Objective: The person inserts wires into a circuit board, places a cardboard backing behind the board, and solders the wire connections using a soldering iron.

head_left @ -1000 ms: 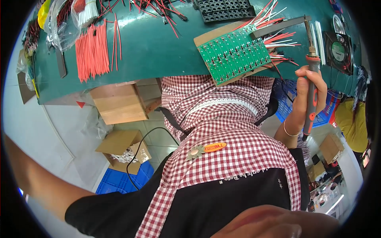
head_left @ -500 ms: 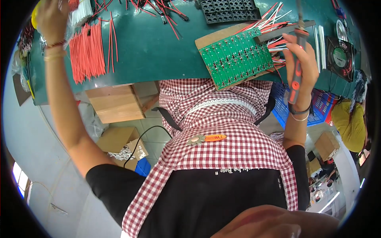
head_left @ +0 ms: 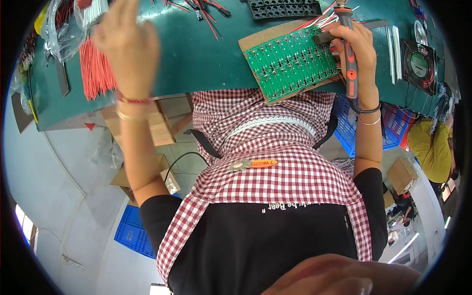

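Note:
My right hand [head_left: 363, 51] is wrapped round a soldering iron [head_left: 350, 69] with a grey and red handle, its metal end up. Its fingers are at a dark flat bar [head_left: 322, 38] lying over the upper right corner of a green circuit board panel [head_left: 290, 64]. The panel rests on brown cardboard [head_left: 251, 43] at the table's near edge, with red and white wires [head_left: 328, 19] along its far side. My left hand [head_left: 129, 54], smeared by motion, is above the table beside a bundle of red wires [head_left: 93, 69]; whether it holds anything is unclear.
A black tray with round holes [head_left: 285, 9] stands at the back. White wires [head_left: 393, 54] and a black fan [head_left: 420, 66] lie to the right. Clear plastic bags [head_left: 61, 34] are at the far left. A blue crate [head_left: 344, 123] and a person in yellow [head_left: 430, 152] are beyond my right arm.
My left hand has swung right and nearer, from the far left corner past the red wire bundle. My right hand has moved slightly left with the soldering iron, to the dark bar.

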`<state>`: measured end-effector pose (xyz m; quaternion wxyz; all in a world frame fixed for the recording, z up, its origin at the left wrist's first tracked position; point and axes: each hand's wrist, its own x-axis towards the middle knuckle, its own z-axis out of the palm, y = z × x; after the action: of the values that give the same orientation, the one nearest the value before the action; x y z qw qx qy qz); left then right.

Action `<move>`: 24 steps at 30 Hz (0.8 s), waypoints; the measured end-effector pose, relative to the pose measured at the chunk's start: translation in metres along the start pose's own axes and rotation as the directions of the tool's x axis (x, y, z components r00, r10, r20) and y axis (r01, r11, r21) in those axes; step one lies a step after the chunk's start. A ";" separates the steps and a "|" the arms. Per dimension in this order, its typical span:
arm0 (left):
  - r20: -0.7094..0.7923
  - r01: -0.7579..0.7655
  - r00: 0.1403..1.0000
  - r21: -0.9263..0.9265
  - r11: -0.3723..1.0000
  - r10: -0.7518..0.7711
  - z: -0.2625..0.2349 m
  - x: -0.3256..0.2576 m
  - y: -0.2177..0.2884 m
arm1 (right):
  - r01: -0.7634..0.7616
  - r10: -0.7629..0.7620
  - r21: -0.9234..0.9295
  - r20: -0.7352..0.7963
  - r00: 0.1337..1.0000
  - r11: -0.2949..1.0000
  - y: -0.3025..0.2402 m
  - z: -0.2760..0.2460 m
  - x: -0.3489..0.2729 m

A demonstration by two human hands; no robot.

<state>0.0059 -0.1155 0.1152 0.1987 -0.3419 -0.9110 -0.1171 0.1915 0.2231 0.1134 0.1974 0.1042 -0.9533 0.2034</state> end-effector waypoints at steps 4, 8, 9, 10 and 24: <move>0.268 0.089 0.960 -0.557 0.826 0.077 -0.019 -0.044 0.084 | -0.065 0.066 0.054 -0.003 0.998 0.996 0.002 0.001 0.011; 0.415 0.171 0.905 -0.558 0.812 0.095 -0.022 -0.070 0.129 | -0.016 0.025 0.112 -0.079 0.997 0.994 0.007 0.006 0.059; 0.404 0.154 0.907 -0.578 0.802 0.117 -0.019 -0.069 0.134 | 0.007 -0.001 0.079 -0.082 0.997 0.997 0.010 0.004 0.064; 0.395 0.137 0.911 -0.560 0.817 0.118 -0.017 -0.067 0.138 | -0.006 0.011 0.052 -0.085 0.996 0.999 0.014 0.002 0.066; 0.364 0.172 0.924 -0.665 0.727 0.115 -0.017 -0.058 0.104 | -0.187 0.206 0.229 -0.065 0.976 0.955 0.045 0.006 0.070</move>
<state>0.1200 -0.0775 0.1125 -0.1242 -0.3925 -0.8286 -0.3795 0.1140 0.2528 0.1220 0.2053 0.0212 -0.9206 0.3316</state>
